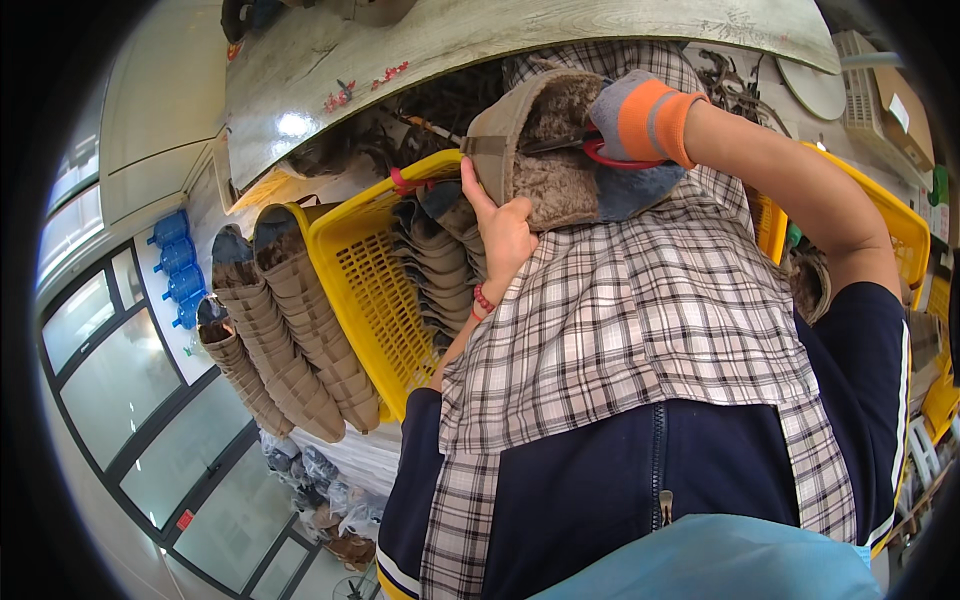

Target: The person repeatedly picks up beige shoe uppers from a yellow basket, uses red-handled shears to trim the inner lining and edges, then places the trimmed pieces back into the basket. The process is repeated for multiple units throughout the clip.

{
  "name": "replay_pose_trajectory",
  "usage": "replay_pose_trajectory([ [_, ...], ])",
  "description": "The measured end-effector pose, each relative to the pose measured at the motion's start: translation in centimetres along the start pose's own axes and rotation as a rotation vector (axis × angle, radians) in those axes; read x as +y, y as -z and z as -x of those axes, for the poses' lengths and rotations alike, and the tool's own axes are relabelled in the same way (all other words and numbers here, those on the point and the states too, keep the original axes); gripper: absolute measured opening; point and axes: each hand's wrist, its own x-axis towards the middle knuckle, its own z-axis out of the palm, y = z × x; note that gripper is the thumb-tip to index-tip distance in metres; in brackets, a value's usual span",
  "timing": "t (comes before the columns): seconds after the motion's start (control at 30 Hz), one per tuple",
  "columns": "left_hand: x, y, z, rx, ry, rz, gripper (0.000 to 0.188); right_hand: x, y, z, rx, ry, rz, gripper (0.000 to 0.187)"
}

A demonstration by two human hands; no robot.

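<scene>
My left hand (503, 228) is bare, with a red bead bracelet at the wrist, and grips a tan boot upper (535, 150) lined with brown fleece, held up in front of my plaid apron. My right hand (640, 118) wears a grey and orange glove and holds red-handled scissors (612, 156). The scissor blades reach into the fleece lining at the boot's opening. A grey-blue piece of fabric (630, 190) hangs just under the scissors.
A yellow plastic basket (365, 280) to my left holds a stack of grey-lined boot uppers (440, 260). Rows of nested tan uppers (290, 330) lie beside it. A second yellow basket (895, 225) sits at my right. A wooden tabletop (420, 50) is ahead, blue water bottles (175, 265) far left.
</scene>
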Motion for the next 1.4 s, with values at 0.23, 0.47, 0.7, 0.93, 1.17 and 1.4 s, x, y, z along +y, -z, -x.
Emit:
replay_pose_trajectory([
  [0.23,-0.7,0.9,-0.1,-0.076,0.011,-0.093,0.061,1.6,-0.9,2.8,0.110,-0.043,-0.144,0.053],
  [0.47,-0.4,1.2,0.0,-0.149,-0.298,-0.673,0.080,2.4,-3.0,5.7,0.012,-0.071,-0.251,0.078],
  [0.7,1.7,-0.9,0.1,-0.003,0.057,-0.216,0.082,1.9,-2.9,4.9,-0.009,-0.023,-0.237,0.073],
  [0.93,1.7,-0.9,0.2,0.020,0.054,-0.262,0.081,2.2,-3.0,4.3,-0.012,0.010,-0.181,0.063],
  [1.17,4.9,-2.6,1.3,0.098,0.181,-0.002,0.084,3.5,-6.3,5.0,0.397,-0.076,-0.973,0.066],
  [1.4,8.6,-7.0,-3.7,-0.109,-0.636,-0.479,0.093,-3.0,0.5,4.0,0.975,0.130,-1.955,0.030],
])
